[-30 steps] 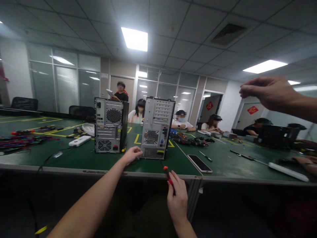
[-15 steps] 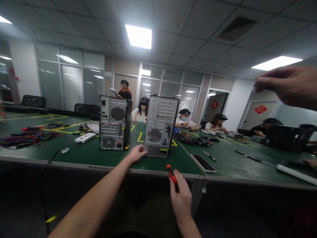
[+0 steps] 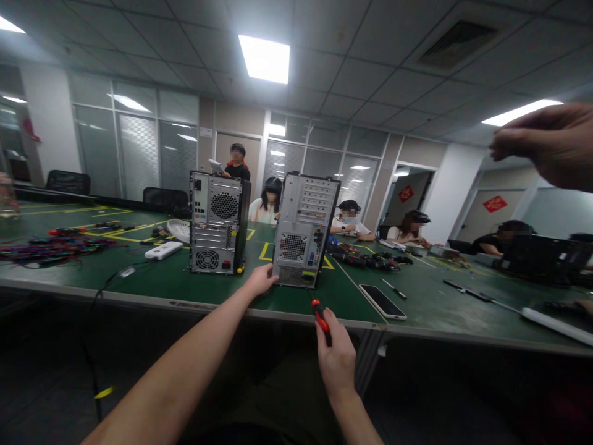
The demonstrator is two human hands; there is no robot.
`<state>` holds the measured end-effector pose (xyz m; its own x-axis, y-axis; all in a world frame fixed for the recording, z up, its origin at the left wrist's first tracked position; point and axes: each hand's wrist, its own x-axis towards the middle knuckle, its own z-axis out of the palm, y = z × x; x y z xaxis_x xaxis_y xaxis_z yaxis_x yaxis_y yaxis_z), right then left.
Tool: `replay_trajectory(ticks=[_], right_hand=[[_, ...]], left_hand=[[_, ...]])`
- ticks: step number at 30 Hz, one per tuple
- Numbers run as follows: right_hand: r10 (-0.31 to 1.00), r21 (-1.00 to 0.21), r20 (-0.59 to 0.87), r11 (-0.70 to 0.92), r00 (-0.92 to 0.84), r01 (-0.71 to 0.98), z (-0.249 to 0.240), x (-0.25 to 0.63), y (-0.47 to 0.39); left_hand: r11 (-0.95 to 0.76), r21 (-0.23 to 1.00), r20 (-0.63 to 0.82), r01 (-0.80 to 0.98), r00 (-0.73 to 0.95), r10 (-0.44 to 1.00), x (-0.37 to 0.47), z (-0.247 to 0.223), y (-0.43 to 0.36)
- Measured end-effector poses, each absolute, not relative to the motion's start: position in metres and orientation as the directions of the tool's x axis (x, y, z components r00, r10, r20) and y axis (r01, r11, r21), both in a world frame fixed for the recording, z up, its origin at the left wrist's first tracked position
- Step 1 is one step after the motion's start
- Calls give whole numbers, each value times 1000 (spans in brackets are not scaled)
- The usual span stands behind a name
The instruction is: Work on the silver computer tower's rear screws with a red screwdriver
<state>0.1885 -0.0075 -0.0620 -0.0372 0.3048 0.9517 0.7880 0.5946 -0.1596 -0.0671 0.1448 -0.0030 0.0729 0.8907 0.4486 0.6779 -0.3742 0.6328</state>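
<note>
Two computer cases stand upright on the green table, their back panels facing me. My left hand (image 3: 260, 280) rests against the lower left edge of the right computer case (image 3: 296, 247), its fingers partly hidden at the corner. In my right hand (image 3: 336, 346) is a red and black screwdriver (image 3: 319, 316), its shaft pointing up at the bottom edge of that same case. Whether the tip touches the case cannot be made out. The left computer case (image 3: 213, 225) is beside it, touched by neither hand.
A phone (image 3: 382, 301) and a small screwdriver (image 3: 393, 288) lie right of the cases on the green table (image 3: 259, 303). Bundled cables (image 3: 370, 258), a white power strip (image 3: 164, 250) and wires (image 3: 60, 247) lie around. Another person's hand (image 3: 546, 145) reaches in at upper right. Several people are beyond.
The view has shifted slightly, so the cases sit a little higher and further right. Both hands keep their places at the right case, and the screwdriver remains in my right hand.
</note>
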Motion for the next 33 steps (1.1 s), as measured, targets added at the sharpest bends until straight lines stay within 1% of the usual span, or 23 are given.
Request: replay_trajectory(ticks=[5,9,18,20,23,25,27,29,33], right_hand=[[413,-268,911,578,7,771,-65,192,13],[463,-306,886,568,11,764,-64,191,26],[451,-265,892,562,-22,784,-64,189,29],[471,-262,881,552,-37,792,-57,188,26],[569,-287,820,492,-55,822,-40,186,20],[655,-300,755,395,-37,869,-26,184,16],[710,-278,704,305,-23,911,-13,182,14],[735,-254,678,258,-19,932,-4,181,15],[748,-259,664,238,-7,936,-1,181,22]], left_hand=[[-271,649,389,711,-3,921,-59,3,158],[-209,676,357,707,-66,932,-57,3,166],[-194,663,360,723,-81,929,-57,1,161],[-184,664,354,724,-88,931,-57,1,159],[-181,675,350,716,-95,932,-57,1,159],[-184,681,351,709,-96,931,-57,1,159],[-184,681,352,709,-96,931,-57,1,158],[-186,678,355,711,-96,930,-56,2,157],[-202,676,369,708,-89,925,-57,1,157]])
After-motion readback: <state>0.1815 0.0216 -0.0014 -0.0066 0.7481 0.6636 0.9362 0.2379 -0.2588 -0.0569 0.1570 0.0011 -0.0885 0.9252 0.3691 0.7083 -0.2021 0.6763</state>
